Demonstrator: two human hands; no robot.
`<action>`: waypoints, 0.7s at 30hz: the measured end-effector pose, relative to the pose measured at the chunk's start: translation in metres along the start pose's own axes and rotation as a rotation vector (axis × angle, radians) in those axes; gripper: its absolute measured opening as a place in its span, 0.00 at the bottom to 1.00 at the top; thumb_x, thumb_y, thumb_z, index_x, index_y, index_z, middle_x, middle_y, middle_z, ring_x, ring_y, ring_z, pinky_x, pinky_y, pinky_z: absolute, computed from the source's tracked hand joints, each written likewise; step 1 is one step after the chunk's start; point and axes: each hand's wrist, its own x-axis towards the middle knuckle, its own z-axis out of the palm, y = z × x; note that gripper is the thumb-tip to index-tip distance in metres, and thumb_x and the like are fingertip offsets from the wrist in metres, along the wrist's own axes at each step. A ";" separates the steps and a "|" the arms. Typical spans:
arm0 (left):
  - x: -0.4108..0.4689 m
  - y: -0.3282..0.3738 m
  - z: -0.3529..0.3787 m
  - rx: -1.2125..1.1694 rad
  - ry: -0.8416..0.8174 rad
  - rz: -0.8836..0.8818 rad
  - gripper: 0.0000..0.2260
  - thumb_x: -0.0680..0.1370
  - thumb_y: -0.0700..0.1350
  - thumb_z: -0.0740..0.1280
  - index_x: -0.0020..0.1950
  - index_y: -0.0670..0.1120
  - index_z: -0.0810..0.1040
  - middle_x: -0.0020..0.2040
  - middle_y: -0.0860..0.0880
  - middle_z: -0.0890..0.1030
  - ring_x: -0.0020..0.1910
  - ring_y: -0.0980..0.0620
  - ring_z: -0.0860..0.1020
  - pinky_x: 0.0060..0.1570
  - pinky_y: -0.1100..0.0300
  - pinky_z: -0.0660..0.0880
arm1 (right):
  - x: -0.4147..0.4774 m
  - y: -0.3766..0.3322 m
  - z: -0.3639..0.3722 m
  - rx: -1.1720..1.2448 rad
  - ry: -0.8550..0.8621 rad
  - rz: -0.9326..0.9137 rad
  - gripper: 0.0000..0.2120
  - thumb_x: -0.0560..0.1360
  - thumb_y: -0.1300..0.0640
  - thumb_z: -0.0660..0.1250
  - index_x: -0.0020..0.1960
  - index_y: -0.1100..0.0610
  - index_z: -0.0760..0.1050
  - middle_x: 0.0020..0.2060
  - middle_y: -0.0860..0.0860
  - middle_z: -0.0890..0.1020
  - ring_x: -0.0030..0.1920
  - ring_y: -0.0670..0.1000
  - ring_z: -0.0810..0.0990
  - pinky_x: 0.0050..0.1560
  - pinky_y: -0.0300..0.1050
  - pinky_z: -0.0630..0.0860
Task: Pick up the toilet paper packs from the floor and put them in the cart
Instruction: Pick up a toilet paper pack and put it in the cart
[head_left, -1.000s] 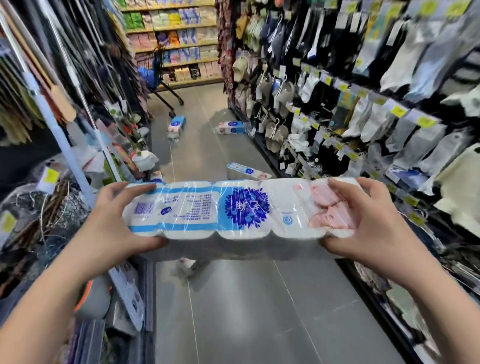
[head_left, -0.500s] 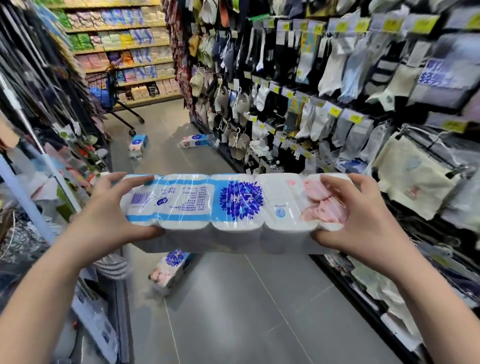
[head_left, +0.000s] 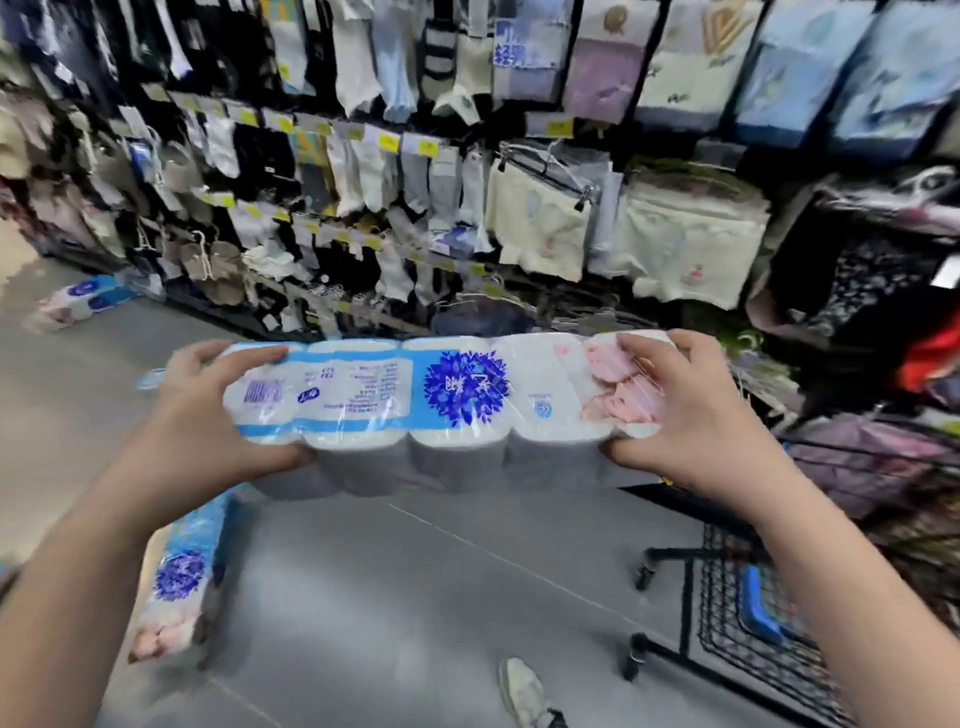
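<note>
1. Grey shop floor (head_left: 415, 597) runs past a tall rack (head_left: 322, 124) hung with socks (head_left: 363, 171) and, further right, pale cloths (head_left: 540, 228) on clip hangers; the whole head view is somewhat blurred
2. At mid-frame the held pack (head_left: 415, 395) of toilet paper lies crosswise and roughly level, well above the floor. It is wrapped in clear plastic, with a blue flower print in the middle, a blue band with a barcode toward its left end and a pink print at its right end
3. The left hand (head_left: 208, 415) grips the pack's left end, fingers curled over the top and thumb pressed along the lower front edge
4. The right hand (head_left: 696, 415) grips the right end the same way, fingers wrapped over the pink print and thumb underneath
5. A second pack (head_left: 182, 571) lies on the floor at lower left, just beside the left forearm
6. A third pack (head_left: 78, 299) lies on the floor far to the left, at the foot of the rack
7. The cart (head_left: 753, 665), black wire on castors, stands at lower right near the right forearm, with a blue part (head_left: 758, 608) showing through its mesh. The held pack is above and left of it, not inside; what the cart contains cannot be told
8. A pale shoe (head_left: 524, 691) shows at the bottom edge, on the floor left of the cart
</note>
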 end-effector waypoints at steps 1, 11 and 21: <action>0.002 0.009 0.009 -0.007 -0.030 0.026 0.42 0.57 0.43 0.85 0.68 0.58 0.75 0.71 0.45 0.65 0.70 0.56 0.62 0.69 0.63 0.56 | -0.013 0.008 -0.007 -0.014 0.011 0.035 0.47 0.57 0.53 0.81 0.74 0.46 0.68 0.64 0.45 0.60 0.67 0.41 0.63 0.61 0.15 0.50; -0.002 0.126 0.113 -0.113 -0.273 0.279 0.42 0.56 0.45 0.85 0.68 0.59 0.75 0.72 0.46 0.62 0.72 0.59 0.60 0.68 0.68 0.56 | -0.144 0.095 -0.085 -0.117 0.121 0.355 0.48 0.58 0.54 0.80 0.74 0.43 0.65 0.71 0.47 0.61 0.73 0.45 0.59 0.69 0.37 0.59; -0.059 0.278 0.235 -0.107 -0.434 0.446 0.42 0.57 0.49 0.84 0.67 0.63 0.72 0.72 0.49 0.60 0.75 0.56 0.59 0.69 0.64 0.58 | -0.275 0.217 -0.172 -0.117 0.202 0.576 0.47 0.59 0.54 0.80 0.75 0.46 0.66 0.71 0.48 0.60 0.70 0.46 0.62 0.68 0.37 0.60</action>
